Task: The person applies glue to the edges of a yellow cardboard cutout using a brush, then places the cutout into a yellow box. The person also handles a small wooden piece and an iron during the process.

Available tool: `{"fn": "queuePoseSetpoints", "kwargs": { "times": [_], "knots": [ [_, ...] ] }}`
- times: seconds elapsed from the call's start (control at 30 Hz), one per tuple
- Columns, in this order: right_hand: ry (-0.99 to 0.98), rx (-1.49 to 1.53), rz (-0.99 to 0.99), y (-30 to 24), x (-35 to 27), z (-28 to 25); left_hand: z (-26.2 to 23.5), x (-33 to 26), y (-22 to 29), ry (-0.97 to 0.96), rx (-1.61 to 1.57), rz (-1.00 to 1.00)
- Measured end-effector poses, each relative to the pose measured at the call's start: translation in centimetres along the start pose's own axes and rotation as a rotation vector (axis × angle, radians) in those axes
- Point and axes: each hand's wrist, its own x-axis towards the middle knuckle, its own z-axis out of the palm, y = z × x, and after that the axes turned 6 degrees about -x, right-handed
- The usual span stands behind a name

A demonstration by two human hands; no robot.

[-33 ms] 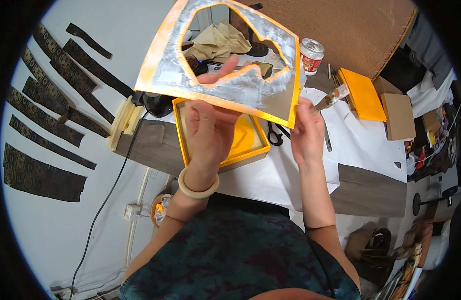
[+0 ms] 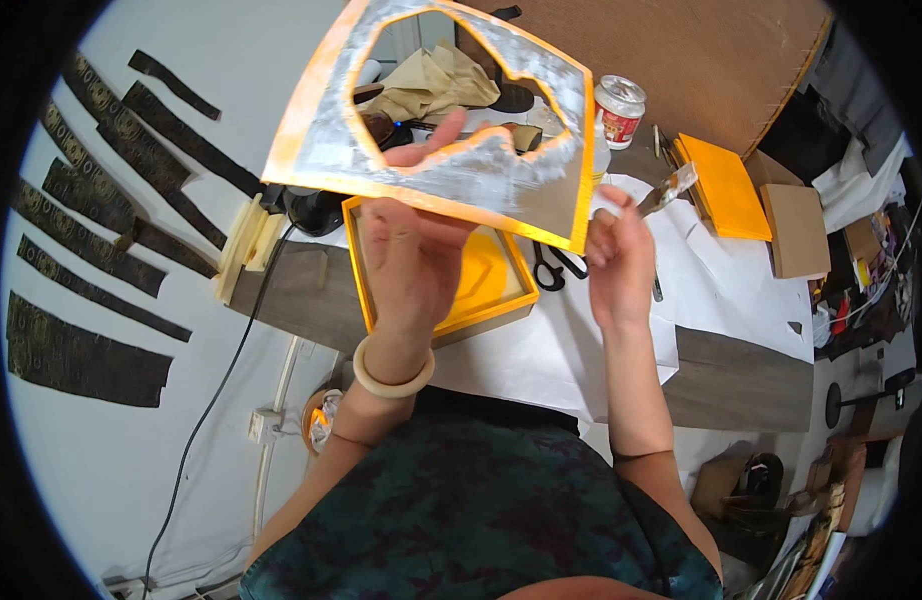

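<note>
Two hands, cutout card (image 2: 331, 140) atop L fingers (image 2: 431, 150)

Free white paper (image 2: 721, 290) right of the tray (image 2: 501, 290); scissors (image 2: 553, 268) beside it. Jar (image 2: 618, 108), orange box (image 2: 723, 185) and brown box (image 2: 796, 230) crowd the far right.

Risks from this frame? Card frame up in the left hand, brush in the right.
1. The left hand holds the orange cut-out card by one edge; its wet-looking whitish coat may smear on the fingers.
2. The brush in the right hand could drip onto the white paper.
3. The card hides the scissors and the orange tray.
</note>
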Motion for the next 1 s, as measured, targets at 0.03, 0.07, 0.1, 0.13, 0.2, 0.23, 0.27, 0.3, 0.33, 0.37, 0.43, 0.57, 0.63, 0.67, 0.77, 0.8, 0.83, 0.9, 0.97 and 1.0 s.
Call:
{"fn": "queuePoseSetpoints", "kwargs": {
  "times": [0.03, 0.07, 0.1, 0.13, 0.2, 0.23, 0.27, 0.3, 0.33, 0.37, 0.43, 0.57, 0.63, 0.67, 0.77, 0.8, 0.83, 0.9, 0.97, 1.0],
  "knots": [
    [0.013, 0.026, -0.091, -0.1, 0.6, -1.4, -0.2, 0.3, -0.2, 0.010, -0.013, 0.005],
    [0.048, -0.019, -0.169, -0.6, 1.4, -2.4, -0.6, 0.2, 0.1, 0.091, -0.020, -0.013],
    [0.083, -0.074, -0.251, -1.5, 2.5, -3.5, -1.1, 0.3, 0.6, 0.074, 0.057, -0.009],
    [0.193, -0.211, -0.285, -2.4, 4.3, -5.2, -1.1, 0.3, 0.7, 0.106, 0.053, -0.008],
    [0.328, -0.617, -0.390, -4.4, 11.1, -9.6, -1.7, 0.1, 0.9, 0.128, -0.034, 0.006],
    [0.364, -0.895, -0.470, -6.0, 15.8, -12.2, -2.4, 0.4, 0.6, 0.106, -0.136, 0.014],
    [0.464, -1.130, -0.530, -6.5, 19.7, -14.6, -2.9, 0.6, 0.2, 0.068, -0.140, 0.024],
    [0.559, -1.368, -0.586, -6.8, 22.9, -16.1, -3.1, 0.6, 0.2, 0.102, -0.091, 0.029],
    [0.507, -1.492, -0.502, -7.0, 25.4, -15.8, -3.6, 0.5, 0.3, 0.100, -0.078, 0.026],
    [0.453, -1.608, -0.415, -7.1, 27.7, -15.4, -4.0, 0.5, 0.4, 0.097, -0.060, 0.022],
    [0.344, -1.859, -0.402, -6.6, 32.9, -16.7, -4.5, 0.6, 0.4, 0.099, -0.052, 0.005],
    [0.080, -2.146, -0.064, -2.6, 40.5, -16.8, -5.7, 0.6, 0.6, 0.127, 0.016, 0.021],
    [-0.110, -2.205, 0.031, -0.9, 43.3, -19.1, -6.1, 0.9, 0.4, 0.138, 0.039, 0.012],
    [-0.217, -2.272, 0.058, 0.2, 43.9, -19.3, -6.4, 1.0, 0.4, 0.134, 0.050, 0.005],
    [-0.344, -2.258, 0.068, 1.1, 44.6, -20.9, -5.5, 0.9, 0.0, 0.425, 0.018, 0.013],
    [-0.342, -2.225, 0.065, 0.5, 44.7, -20.5, -5.3, 0.9, 0.1, 0.422, 0.028, 0.001],
    [-0.336, -2.192, 0.064, -0.4, 44.6, -20.4, -5.1, 1.0, 0.3, 0.417, 0.035, -0.014],
    [0.019, -2.029, -0.120, -2.4, 43.2, -20.3, -5.1, 0.8, 0.4, 0.402, 0.019, -0.029],
    [0.247, -1.860, -0.183, -4.8, 41.6, -20.5, -5.4, 1.0, 0.2, 0.386, -0.023, -0.034],
    [0.312, -1.788, -0.166, -6.6, 40.7, -20.5, -5.2, 1.1, 0.2, 0.388, -0.034, -0.023]
  ]
}}
